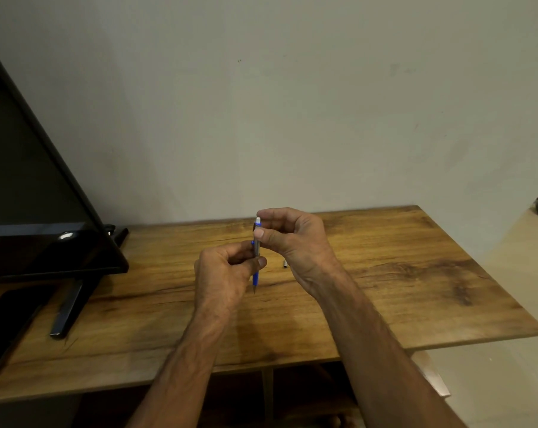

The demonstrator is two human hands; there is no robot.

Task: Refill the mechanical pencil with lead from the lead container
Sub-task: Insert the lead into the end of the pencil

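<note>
I hold the mechanical pencil upright above the middle of the wooden counter, both hands on it. Its long axis runs nearly vertical: the writing tip points down toward the counter, clear of the surface as far as I can tell, and the white eraser end points up.

My left hand grips the lower barrel, its fingers pressed together around the grey and blue body. My right hand works the upper end, its fingers pinching the barrel just under the white cap.

A small pale piece lies on the counter just right of the pencil, partly hidden behind my right wrist; I cannot tell whether it is the lead container or a removed part. A dark monitor stands well to the left of the pencil.

Risks, as I judge them:
- Pulling the cap with a loose left grip could let the pencil slip down and strike its tip on the counter.
- A freed cap or eraser is small and could roll off the counter edge.
- Tilting the opened barrel away from vertical could spill any lead inside it.
- My right wrist could knock the small piece away unseen.
</note>
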